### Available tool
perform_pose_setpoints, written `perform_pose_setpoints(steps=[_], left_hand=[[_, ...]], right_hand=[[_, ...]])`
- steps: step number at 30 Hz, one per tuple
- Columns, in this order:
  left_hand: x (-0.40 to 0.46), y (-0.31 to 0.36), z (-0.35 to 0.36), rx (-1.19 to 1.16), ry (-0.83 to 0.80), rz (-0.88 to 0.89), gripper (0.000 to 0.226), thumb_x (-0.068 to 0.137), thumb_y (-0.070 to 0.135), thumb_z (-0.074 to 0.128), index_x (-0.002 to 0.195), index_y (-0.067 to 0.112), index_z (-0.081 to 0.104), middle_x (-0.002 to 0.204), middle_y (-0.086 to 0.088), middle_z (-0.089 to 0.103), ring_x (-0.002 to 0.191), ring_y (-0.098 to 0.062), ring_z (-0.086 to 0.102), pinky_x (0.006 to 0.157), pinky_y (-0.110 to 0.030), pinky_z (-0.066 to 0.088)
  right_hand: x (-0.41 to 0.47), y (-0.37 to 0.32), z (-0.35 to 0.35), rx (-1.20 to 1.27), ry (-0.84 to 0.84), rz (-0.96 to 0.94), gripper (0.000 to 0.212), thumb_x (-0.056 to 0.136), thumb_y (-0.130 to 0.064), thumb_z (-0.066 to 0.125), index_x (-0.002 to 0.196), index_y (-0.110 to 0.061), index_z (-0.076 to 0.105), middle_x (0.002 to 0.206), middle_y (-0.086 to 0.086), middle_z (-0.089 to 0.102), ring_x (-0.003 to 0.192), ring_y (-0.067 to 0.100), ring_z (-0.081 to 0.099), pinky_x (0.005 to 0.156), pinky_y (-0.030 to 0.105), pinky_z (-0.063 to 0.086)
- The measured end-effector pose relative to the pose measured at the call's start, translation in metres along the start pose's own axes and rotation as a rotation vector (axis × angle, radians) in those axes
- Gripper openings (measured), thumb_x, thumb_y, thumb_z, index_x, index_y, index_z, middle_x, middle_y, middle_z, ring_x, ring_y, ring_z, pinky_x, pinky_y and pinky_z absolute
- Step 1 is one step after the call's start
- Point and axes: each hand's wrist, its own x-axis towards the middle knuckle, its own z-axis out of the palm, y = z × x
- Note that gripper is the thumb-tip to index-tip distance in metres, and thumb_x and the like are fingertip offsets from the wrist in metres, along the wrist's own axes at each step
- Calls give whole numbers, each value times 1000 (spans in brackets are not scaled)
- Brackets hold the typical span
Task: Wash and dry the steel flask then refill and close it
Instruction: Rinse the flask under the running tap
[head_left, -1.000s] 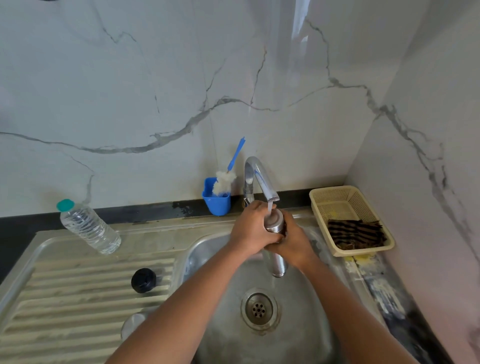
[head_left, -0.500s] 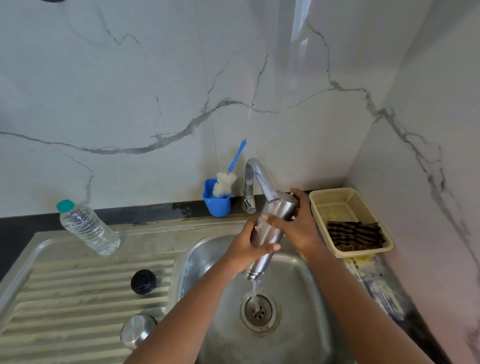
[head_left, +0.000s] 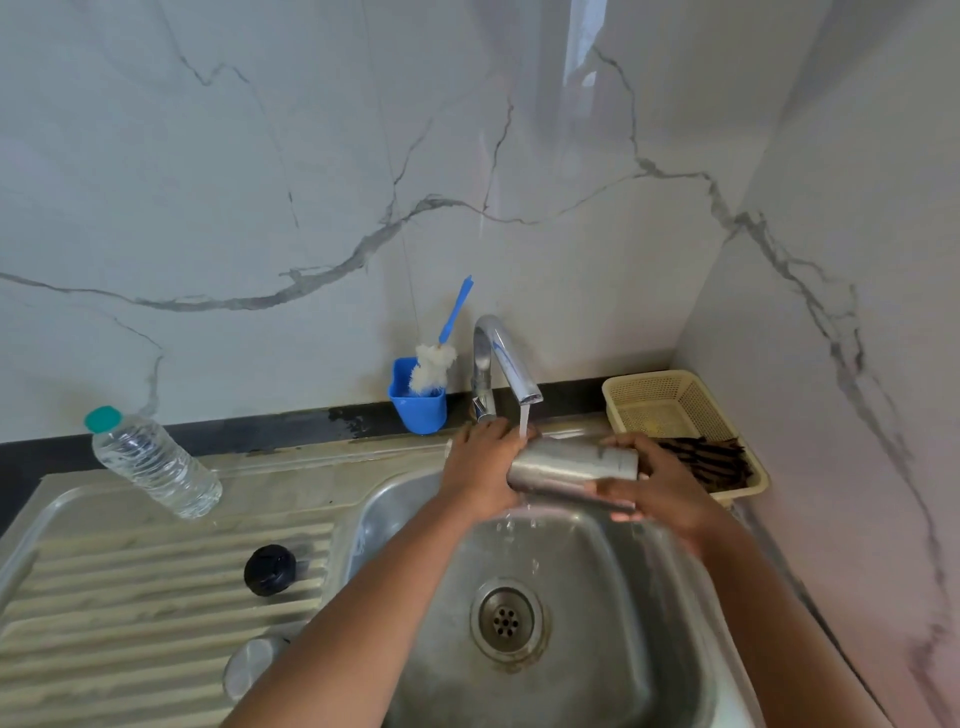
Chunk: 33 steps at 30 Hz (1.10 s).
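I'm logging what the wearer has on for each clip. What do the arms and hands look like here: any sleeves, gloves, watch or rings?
Both forearms are bare as far as the frame shows, with no sleeve in view. The left hand and right hand are ungloved. No watch, bracelet or ring shows on either wrist or on the visible fingers.

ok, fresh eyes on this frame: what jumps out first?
The steel flask, held sideways over the steel sink basin by the left hand and right hand, under water running from the chrome tap. Then the clear plastic bottle with a teal cap, on the draining board at left.
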Motion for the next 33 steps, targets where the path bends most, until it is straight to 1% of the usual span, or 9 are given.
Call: perform_pose_setpoints(steps=[4, 8, 12, 15, 18, 23, 25, 29, 33], left_hand=[[-7, 5, 15, -53, 245, -63, 83, 73, 16, 80, 145, 32, 44, 154, -3, 34, 149, -30, 18, 122, -56, 7], [-10, 21, 31, -790, 447, -384, 84, 87, -1, 63, 156, 25, 23, 163, -8, 11, 151, -26, 12, 121, -42, 23], [-3, 34, 19, -1473, 342, -776, 74, 97, 35, 59, 156, 28, 15, 149, -4, 44, 132, -24, 48, 109, -46, 42], [3, 23, 16, -1627, 202, -926, 56, 91, 28, 69, 137, 18, 39, 116, -8, 62, 97, -21, 63, 70, -35, 53], [8, 17, 14, -1718, 182, -975, 50, 86, 23, 74, 128, 15, 48, 110, -10, 65, 90, -23, 64, 64, -31, 50], [18, 14, 16, -1667, 195, -1060, 60, 74, 21, 85, 124, 15, 53, 112, -12, 67, 92, -27, 66, 71, -40, 57], [18, 13, 20, -1626, 249, -1060, 64, 71, 18, 86, 124, 14, 50, 109, -11, 68, 95, -29, 67, 86, -48, 57], [14, 15, 20, -1692, 360, -893, 56, 75, 14, 81, 123, 15, 51, 105, -10, 69, 91, -25, 68, 87, -44, 57], [11, 19, 13, -1811, 390, -727, 51, 80, 7, 77, 124, 16, 53, 102, -5, 68, 86, -16, 66, 71, -30, 56]], right_hand=[[-9, 22, 7, 157, 16, 76, 53, 71, -12, 84, 115, -23, 56, 123, 11, 49, 103, 36, 61, 73, 45, 61], [-11, 53, 22, 544, -13, 207, 76, 52, -25, 91, 112, -11, 45, 124, 27, 57, 89, 43, 69, 70, 45, 60], [-23, 78, 38, 698, -83, 314, 101, 27, -32, 99, 111, -10, 48, 104, 26, 65, 83, 44, 68, 62, 41, 60], [-30, 84, 45, 740, -116, 287, 103, 27, -27, 99, 115, -11, 48, 105, 23, 66, 84, 43, 68, 61, 41, 60], [-33, 81, 50, 364, -86, 113, 86, 47, -22, 92, 118, -22, 45, 121, 14, 56, 99, 32, 65, 78, 41, 59], [-25, 95, 69, -506, 344, -392, 80, 62, -19, 89, 123, -32, 40, 119, -17, 40, 108, 2, 50, 87, 14, 47], [-24, 99, 69, -270, 345, -317, 78, 62, -26, 93, 123, -35, 45, 121, -19, 46, 113, -4, 49, 86, 7, 42], [-24, 86, 70, 571, 92, 200, 66, 74, -68, 64, 120, -20, 60, 110, 13, 66, 87, 24, 66, 67, 32, 54], [-24, 84, 61, 716, -96, 338, 76, 84, -66, 55, 126, -3, 54, 87, 16, 64, 59, 21, 56, 51, 28, 48]])
